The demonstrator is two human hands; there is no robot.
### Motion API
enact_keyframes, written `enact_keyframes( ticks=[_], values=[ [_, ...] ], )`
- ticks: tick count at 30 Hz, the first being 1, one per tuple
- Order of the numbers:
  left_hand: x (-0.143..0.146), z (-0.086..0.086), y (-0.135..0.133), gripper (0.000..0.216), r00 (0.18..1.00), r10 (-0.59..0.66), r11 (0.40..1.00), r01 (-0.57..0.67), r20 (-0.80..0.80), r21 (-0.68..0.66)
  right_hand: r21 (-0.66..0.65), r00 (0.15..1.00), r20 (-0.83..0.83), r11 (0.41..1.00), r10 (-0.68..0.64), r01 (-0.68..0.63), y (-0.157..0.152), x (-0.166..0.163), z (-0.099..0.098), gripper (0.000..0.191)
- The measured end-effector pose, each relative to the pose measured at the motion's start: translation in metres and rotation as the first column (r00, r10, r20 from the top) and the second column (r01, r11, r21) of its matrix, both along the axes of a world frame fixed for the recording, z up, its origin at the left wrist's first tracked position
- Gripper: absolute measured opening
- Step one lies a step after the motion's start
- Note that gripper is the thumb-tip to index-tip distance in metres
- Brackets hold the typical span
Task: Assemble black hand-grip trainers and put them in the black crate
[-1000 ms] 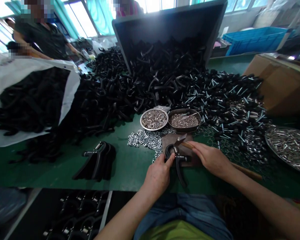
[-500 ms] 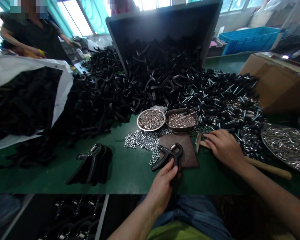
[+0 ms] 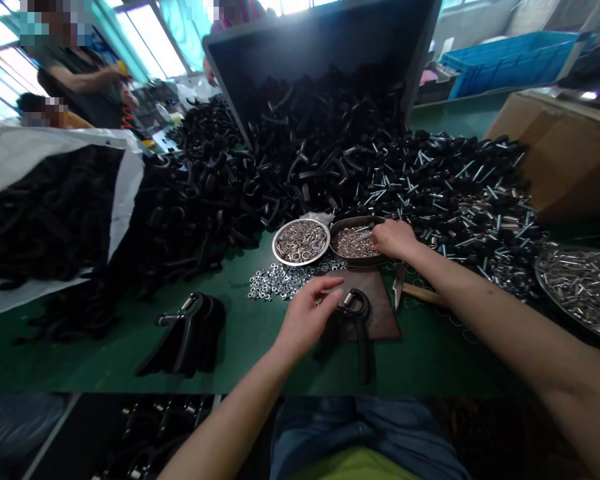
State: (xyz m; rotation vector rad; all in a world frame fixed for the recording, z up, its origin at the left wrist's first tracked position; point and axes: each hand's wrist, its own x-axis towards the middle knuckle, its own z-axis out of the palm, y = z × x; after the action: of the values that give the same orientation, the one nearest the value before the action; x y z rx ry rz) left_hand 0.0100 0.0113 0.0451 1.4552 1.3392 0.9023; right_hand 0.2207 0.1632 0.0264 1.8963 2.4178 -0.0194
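Observation:
A black hand grip strengthener point(image 3: 362, 333) with a metal spring lies on a brown pad point(image 3: 384, 313). My left hand point(image 3: 305, 313) is over its left side, thumb and forefinger apart, covering one handle. My right hand point(image 3: 394, 239) reaches into the right end of a dark oval dish point(image 3: 336, 259) of small metal parts. Its fingers are bent together; their tips and anything between them are hidden. Below my right forearm lies a hammer point(image 3: 423, 293) with a wooden handle, partly covered. Left of the dish stands a round metal bowl point(image 3: 276, 253) of small metal pieces.
Loose nuts point(image 3: 270, 283) lie beside the pad. Several grip strengtheners point(image 3: 190, 333) stand together at left. Black handles spill from a grey bin point(image 3: 325, 47); a white bag point(image 3: 130, 200) holds more. A cardboard box point(image 3: 575, 160) and a tray of pins point(image 3: 580, 287) are at right. Co-workers stand behind.
My left hand has let go of the grip strengthener's handle and moved up its left side. My right hand has left the hammer and gone up and left into the oval dish.

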Motion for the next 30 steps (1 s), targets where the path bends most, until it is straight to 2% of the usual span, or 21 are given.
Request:
enact_keyframes(
  ticks=[2, 3, 5, 8, 12, 16, 18, 20, 22, 24, 25, 27, 28, 30],
  values=[
    [0.007, -0.004, 0.041, 0.024, 0.963, -0.007, 0.979, 0.062, -0.268, 0.196, 0.003, 0.999, -0.039, 1.0, -0.006, 0.006, -0.001, 0.003, -0.001, 0.015],
    [0.013, -0.007, 0.061, 0.023, 0.908, 0.005, 0.96, 0.113, -0.419, 0.255, 0.008, 0.998, -0.064, 1.0, -0.009, 0.01, -0.001, 0.005, -0.002, 0.016],
    [0.029, -0.012, 0.098, 0.024, 0.741, 0.014, 0.938, 0.223, -0.672, 0.265, 0.025, 0.992, -0.12, 0.999, -0.023, 0.027, -0.003, 0.008, -0.002, 0.019],
    [0.055, -0.019, 0.137, 0.018, 0.662, -0.064, 0.934, 0.304, -0.747, 0.19, 0.051, 0.973, -0.224, 0.997, -0.048, 0.061, -0.005, 0.013, -0.003, 0.025],
    [0.078, -0.027, 0.156, 0.019, 0.633, -0.16, 0.931, 0.351, -0.757, 0.097, 0.041, 0.922, -0.384, 0.997, -0.041, 0.061, -0.009, 0.021, -0.001, 0.026],
    [0.082, -0.032, 0.158, 0.017, 0.648, -0.157, 0.942, 0.325, -0.745, 0.084, 0.026, 0.85, -0.525, 0.997, -0.046, 0.07, -0.018, 0.03, 0.003, 0.025],
    [0.079, -0.033, 0.158, 0.019, 0.675, -0.141, 0.948, 0.304, -0.724, 0.099, -0.007, 0.755, -0.653, 0.997, -0.063, 0.077, -0.025, 0.031, 0.003, 0.023],
    [0.075, -0.034, 0.16, 0.018, 0.71, -0.125, 0.953, 0.281, -0.693, 0.116, -0.053, 0.607, -0.79, 0.996, -0.084, 0.068, -0.034, 0.029, 0.004, 0.02],
    [0.071, -0.034, 0.16, 0.015, 0.75, -0.115, 0.956, 0.261, -0.652, 0.131, -0.108, 0.476, -0.873, 0.994, -0.105, 0.021, -0.046, 0.024, 0.004, 0.017],
    [0.067, -0.031, 0.158, 0.014, 0.796, -0.115, 0.959, 0.244, -0.594, 0.141, -0.181, 0.403, -0.904, 0.981, -0.141, -0.063, -0.06, 0.017, 0.004, 0.014],
    [0.064, -0.03, 0.156, 0.014, 0.82, -0.121, 0.961, 0.239, -0.56, 0.142, -0.221, 0.392, -0.906, 0.969, -0.161, -0.111, -0.067, 0.012, 0.003, 0.012],
    [0.055, -0.027, 0.147, 0.016, 0.861, -0.14, 0.962, 0.234, -0.489, 0.138, -0.28, 0.43, -0.886, 0.94, -0.175, -0.194, -0.079, 0.004, -0.002, 0.011],
    [0.05, -0.026, 0.14, 0.018, 0.897, -0.151, 0.967, 0.221, -0.415, 0.125, -0.285, 0.466, -0.872, 0.931, -0.154, -0.226, -0.084, -0.001, -0.005, 0.011],
    [0.036, -0.024, 0.123, 0.02, 0.975, -0.16, 0.983, 0.171, -0.153, 0.061, -0.24, 0.522, -0.851, 0.927, -0.059, -0.287, -0.09, -0.008, -0.013, 0.008]
  ],
)
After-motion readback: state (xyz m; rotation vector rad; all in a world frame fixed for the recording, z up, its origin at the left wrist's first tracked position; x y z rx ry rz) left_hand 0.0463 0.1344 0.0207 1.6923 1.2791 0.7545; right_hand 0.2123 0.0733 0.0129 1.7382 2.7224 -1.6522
